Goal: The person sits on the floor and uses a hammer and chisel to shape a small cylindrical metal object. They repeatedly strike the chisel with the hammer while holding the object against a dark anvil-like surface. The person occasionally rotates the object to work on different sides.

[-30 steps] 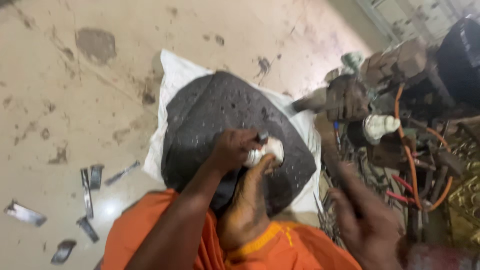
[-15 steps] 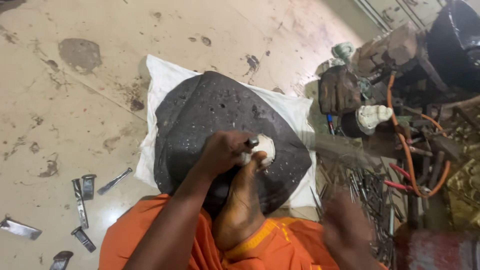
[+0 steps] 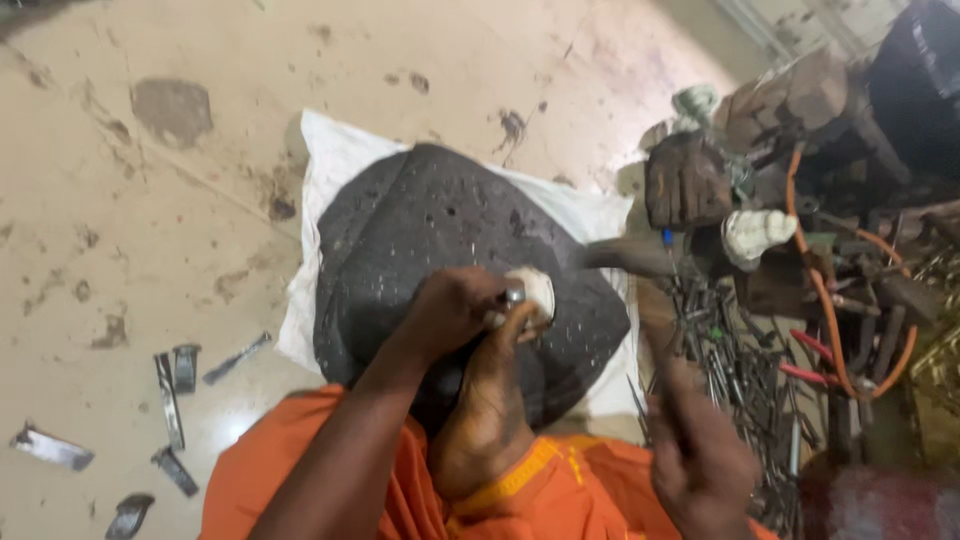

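Observation:
A dark round stone slab (image 3: 430, 230) lies on a white cloth (image 3: 335, 160) on the floor. My left hand (image 3: 450, 312) pinches a small metal piece (image 3: 513, 296) against the slab. My foot (image 3: 490, 400) rests beside it, and its white-wrapped toe (image 3: 537, 288) touches the piece. My right hand (image 3: 700, 460), blurred at the lower right, grips the handle of a hammer (image 3: 625, 258). The blurred hammer head hangs just right of the toe, over the slab's edge.
A heap of thin metal rods (image 3: 730, 360) lies right of the slab. Behind it stand rusty tools and blocks (image 3: 690, 180) with an orange cable (image 3: 820, 290). Flat metal strips (image 3: 170, 395) are scattered on the stained floor at the left.
My right hand has swung the hammer up and leftward, bringing its head close to the toe and the metal piece. My left hand and foot have stayed on the slab.

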